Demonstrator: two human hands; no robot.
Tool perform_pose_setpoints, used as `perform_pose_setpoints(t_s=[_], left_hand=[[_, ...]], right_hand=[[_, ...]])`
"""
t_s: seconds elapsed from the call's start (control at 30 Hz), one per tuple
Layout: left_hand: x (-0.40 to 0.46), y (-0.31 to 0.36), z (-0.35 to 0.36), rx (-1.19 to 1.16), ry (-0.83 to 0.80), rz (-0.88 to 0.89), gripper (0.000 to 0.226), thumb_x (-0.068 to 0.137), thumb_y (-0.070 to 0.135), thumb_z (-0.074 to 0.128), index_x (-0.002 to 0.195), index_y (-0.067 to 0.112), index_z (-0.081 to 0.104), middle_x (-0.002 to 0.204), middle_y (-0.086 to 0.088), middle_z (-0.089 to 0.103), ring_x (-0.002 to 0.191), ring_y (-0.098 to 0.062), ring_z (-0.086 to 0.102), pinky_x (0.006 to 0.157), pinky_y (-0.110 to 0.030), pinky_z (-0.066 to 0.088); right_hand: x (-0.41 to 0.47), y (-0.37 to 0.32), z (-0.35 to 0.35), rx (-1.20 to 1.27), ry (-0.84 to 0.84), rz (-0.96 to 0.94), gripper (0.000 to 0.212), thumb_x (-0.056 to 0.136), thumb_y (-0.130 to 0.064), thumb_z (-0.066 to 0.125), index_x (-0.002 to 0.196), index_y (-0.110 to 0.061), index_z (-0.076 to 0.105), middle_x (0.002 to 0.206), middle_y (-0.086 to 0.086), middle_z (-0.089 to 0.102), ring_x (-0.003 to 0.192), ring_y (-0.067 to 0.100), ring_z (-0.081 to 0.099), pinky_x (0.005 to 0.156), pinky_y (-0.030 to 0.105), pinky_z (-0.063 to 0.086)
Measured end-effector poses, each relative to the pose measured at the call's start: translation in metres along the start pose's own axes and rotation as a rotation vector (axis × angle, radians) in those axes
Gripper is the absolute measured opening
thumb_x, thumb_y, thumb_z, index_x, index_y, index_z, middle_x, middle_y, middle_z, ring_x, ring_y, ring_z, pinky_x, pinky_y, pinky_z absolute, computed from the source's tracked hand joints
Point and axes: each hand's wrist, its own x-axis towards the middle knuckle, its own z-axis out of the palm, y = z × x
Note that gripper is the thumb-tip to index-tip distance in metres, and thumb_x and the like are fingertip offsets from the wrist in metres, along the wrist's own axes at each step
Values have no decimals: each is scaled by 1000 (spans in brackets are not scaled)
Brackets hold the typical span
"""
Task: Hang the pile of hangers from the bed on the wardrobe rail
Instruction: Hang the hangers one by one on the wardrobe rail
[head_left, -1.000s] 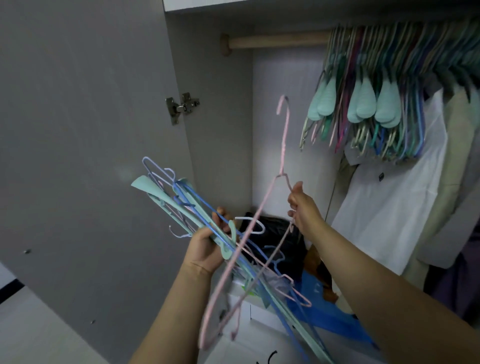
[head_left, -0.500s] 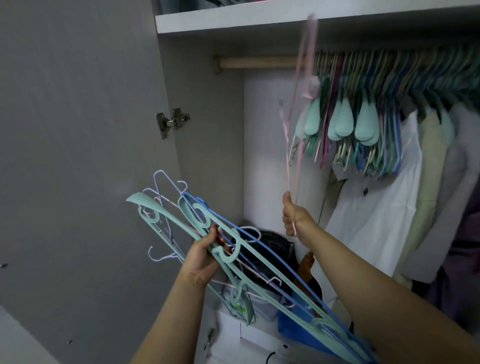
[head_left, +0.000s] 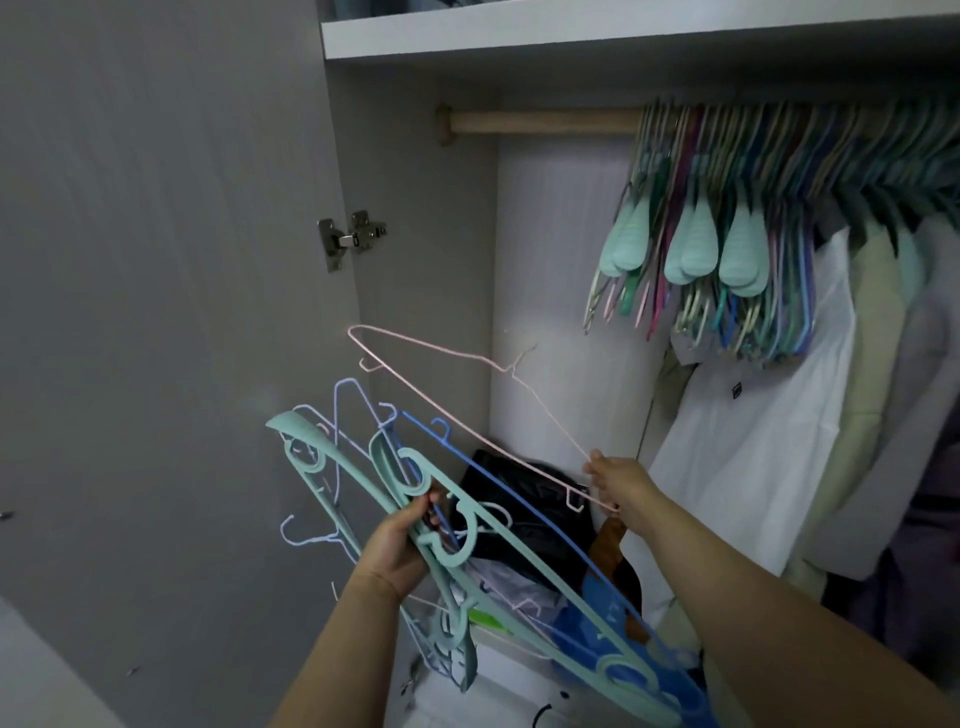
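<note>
My left hand (head_left: 397, 545) grips a bundle of hangers (head_left: 457, 525) in teal, blue and pale lilac, fanned out low in front of the open wardrobe. My right hand (head_left: 618, 483) pinches the corner of a thin pink wire hanger (head_left: 447, 356), which lies tilted, its hook pointing toward the back wall. The wooden wardrobe rail (head_left: 540, 122) runs across the top; its left stretch is bare. Many hangers (head_left: 737, 208) crowd the rail from the middle to the right.
The grey wardrobe door (head_left: 156, 312) stands open at left, with a metal hinge (head_left: 350, 239). A white shelf (head_left: 571, 28) sits above the rail. A white garment (head_left: 753, 415) and beige clothes hang at right. A black bag (head_left: 524, 499) and blue items lie on the wardrobe floor.
The pink hanger was up by the rail half a second ago; now it is lower and tilted sideways in my right hand. The left hand's bundle has barely moved.
</note>
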Motion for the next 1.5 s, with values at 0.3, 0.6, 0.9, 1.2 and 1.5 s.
perform_pose_setpoints(t_s=[0.3,0.6,0.9,1.2,1.5], left_hand=[[10,3,17,23,240,105,29,96,16,55,73,10,72,59,-1,57,53,-16,56,71,-37,45],[19,29,49,161,372,326,9,88,7,66,92,2,72,71,-5,64,77,-27,57,76,-41,45],[15,70,82,230,381,454,8,85,8,71,80,15,73,73,-6,59,73,-24,51,67,-38,41],[2,87,97,300,304,502,10,87,7,67,94,11,74,80,-2,69,74,-19,56,68,-35,44],[-3,83,79,204,182,506,14,94,6,57,103,-1,65,72,3,71,64,-10,64,58,-24,52]], right_hand=[[7,-15,-27,-153,147,-28,27,98,-20,45,72,-17,49,65,2,48,53,15,43,50,26,37],[-5,-78,34,-313,127,-203,26,98,-13,38,87,3,56,82,14,52,79,25,52,67,28,37],[-32,-213,62,-215,406,-500,37,97,-11,36,127,10,40,121,25,59,107,38,60,87,38,49],[-23,-258,50,-71,184,-382,37,96,-15,41,128,-3,53,128,17,58,117,31,58,68,26,47],[-21,-185,60,170,500,-483,45,95,-6,40,140,2,35,145,21,36,129,30,43,106,33,37]])
